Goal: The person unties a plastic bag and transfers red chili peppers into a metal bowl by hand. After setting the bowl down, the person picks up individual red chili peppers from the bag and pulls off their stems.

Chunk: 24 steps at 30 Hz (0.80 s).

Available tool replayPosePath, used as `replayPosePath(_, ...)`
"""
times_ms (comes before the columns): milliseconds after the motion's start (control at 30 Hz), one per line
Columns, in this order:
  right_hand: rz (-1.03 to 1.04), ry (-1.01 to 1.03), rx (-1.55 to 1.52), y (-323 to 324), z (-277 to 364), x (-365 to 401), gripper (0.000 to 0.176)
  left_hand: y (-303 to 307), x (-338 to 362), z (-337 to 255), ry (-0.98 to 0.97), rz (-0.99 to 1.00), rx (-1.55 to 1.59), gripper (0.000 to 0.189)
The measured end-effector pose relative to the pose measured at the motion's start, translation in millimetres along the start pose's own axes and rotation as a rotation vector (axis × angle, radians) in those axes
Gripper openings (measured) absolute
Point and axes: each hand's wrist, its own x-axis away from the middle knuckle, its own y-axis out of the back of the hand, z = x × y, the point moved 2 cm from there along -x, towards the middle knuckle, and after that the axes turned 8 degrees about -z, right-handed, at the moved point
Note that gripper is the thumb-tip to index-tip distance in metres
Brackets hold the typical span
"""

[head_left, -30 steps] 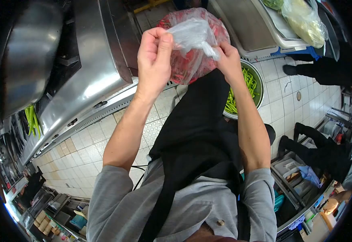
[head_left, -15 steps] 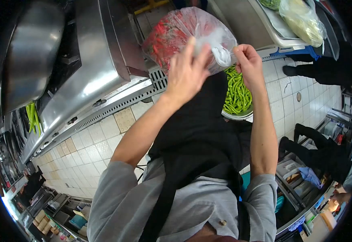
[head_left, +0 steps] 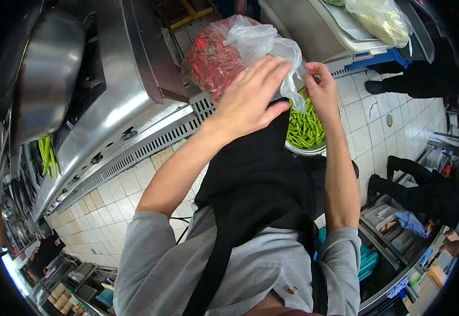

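A clear plastic bag (head_left: 208, 63) full of red chili peppers lies just beyond my apron. Its loose, whitish mouth (head_left: 263, 42) is bunched on the right side. My left hand (head_left: 250, 97) rests over the near side of the bag, fingers stretched out and thumb apart. Right of the bag's mouth, my right hand (head_left: 322, 92) has thumb and index finger pinched together; whether they hold a bit of plastic is hard to see. Under the hands, a round metal bowl (head_left: 313, 151) holds many green chili peppers (head_left: 306, 129), partly covered by the hanging plastic.
A steel cooking counter (head_left: 124, 95) with a large wok (head_left: 50, 73) runs along the left. At the upper right a pale plastic tub (head_left: 313, 31) stands near a bag of pale vegetables (head_left: 382, 23). Other people in dark clothes (head_left: 419, 195) stand on the tiled floor at right.
The bag's gathered white neck has loosened and spread out. My left hand, blurred before, has shifted slightly right and flattened over the bag. My right hand has moved slightly.
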Motion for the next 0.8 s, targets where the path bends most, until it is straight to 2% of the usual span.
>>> replayPosePath(33,0.017,0.015,0.031,-1.3,1.2,2.4,0.024,-20.2,7.3,8.3,-0.006,-0.022,-0.171,0.038)
replayPosePath(100,0.030,0.038,0.062,1.4,0.8,3.4,0.023,-48.5,23.1,50.9,0.062,0.140,-0.400,0.026)
replayPosePath(133,0.020,0.182,0.173,4.2,0.6,3.6,0.022,-43.1,24.7,54.6,0.013,0.238,-0.454,0.024)
replayPosePath(167,0.011,0.318,0.287,8.2,-0.6,5.2,0.022,-37.7,27.7,55.5,0.008,0.239,-0.447,0.024)
replayPosePath(233,-0.011,0.326,0.307,12.7,14.1,13.2,0.020,-21.5,37.1,42.9,-0.152,0.332,-0.262,0.017)
replayPosePath(300,-0.060,0.297,0.244,13.2,24.8,16.8,0.019,-5.4,50.8,29.3,-0.177,0.316,-0.181,0.015)
replayPosePath(367,-0.038,0.349,0.209,1.8,36.6,21.3,0.018,-4.4,71.0,28.2,0.045,0.541,0.000,0.016)
replayPosePath(400,0.022,0.480,0.199,-11.0,50.9,27.8,0.017,-7.6,79.6,31.1,0.023,0.490,0.039,0.030)
replayPosePath(433,0.084,0.611,0.188,-24.7,65.7,35.4,0.016,-9.2,79.2,28.5,0.025,0.488,0.034,0.030)
replayPosePath(500,0.223,0.730,0.234,-49.4,82.7,51.8,0.022,-18.4,79.0,23.5,0.338,0.484,0.270,0.044)
replayPosePath(567,0.380,0.786,0.280,-64.9,75.5,63.7,0.021,-22.0,80.6,28.4,0.351,0.477,0.222,0.050)
replayPosePath(600,0.379,0.778,0.276,-64.4,66.4,66.3,0.021,-22.4,80.9,31.9,0.307,0.492,0.224,0.049)
replayPosePath(633,0.469,0.705,0.442,-62.4,49.9,68.3,0.021,-21.1,78.1,33.2,0.261,0.509,0.228,0.049)
replayPosePath(667,0.558,0.623,0.606,-58.2,31.8,71.5,0.021,-18.4,77.6,39.4,0.325,0.685,0.071,0.046)
replayPosePath(700,0.553,0.615,0.601,-49.1,16.4,73.5,0.021,-11.6,74.8,40.7,0.384,0.795,-0.090,0.045)
replayPosePath(767,0.591,0.454,0.783,-23.0,-18.4,74.1,0.024,1.3,66.6,47.3,0.552,0.910,-0.302,0.043)
replayPosePath(800,0.555,0.447,0.789,-8.7,-29.8,74.6,0.025,0.8,74.1,58.8,0.518,0.882,-0.391,0.042)
